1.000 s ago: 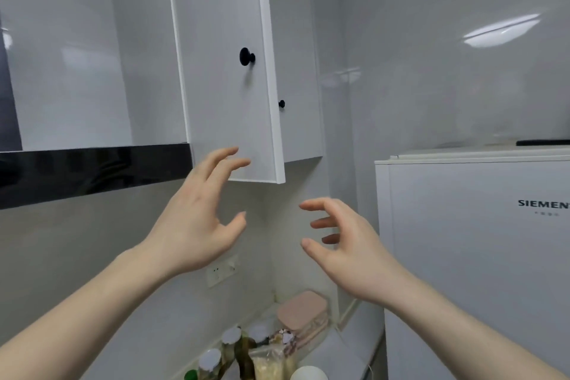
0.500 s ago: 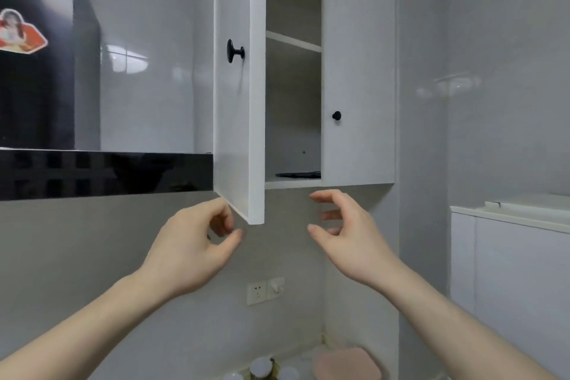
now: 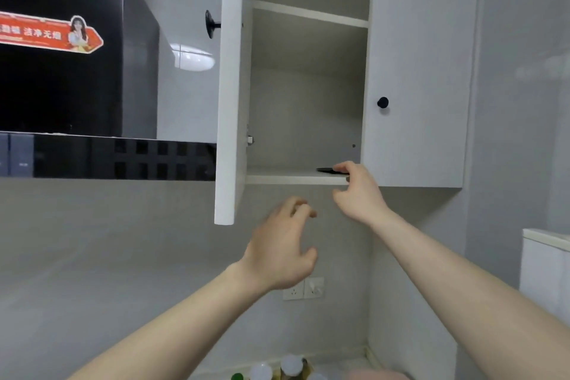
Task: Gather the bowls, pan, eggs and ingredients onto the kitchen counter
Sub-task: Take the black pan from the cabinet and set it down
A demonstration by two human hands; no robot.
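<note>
Raised since half a second ago, the right hand [image 3: 357, 191] is laid with curled fingers [image 3: 342, 167] on a dark pan [image 3: 325, 170] at centre frame on the cupboard shelf [image 3: 277, 177]; the left hand [image 3: 282, 251] is held slack, holding nothing. Fetching is judged underway; a firm grip is needed next.

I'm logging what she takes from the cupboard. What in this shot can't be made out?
- Dark flat item on the bottom shelf, head view: only its edge shows; the right hand and the closed door cover the rest.
- Bottles below: cut off by the bottom edge.
- Left hand: fingertips blurred.
- Upper shelf top: hidden by the low viewing angle.
</note>
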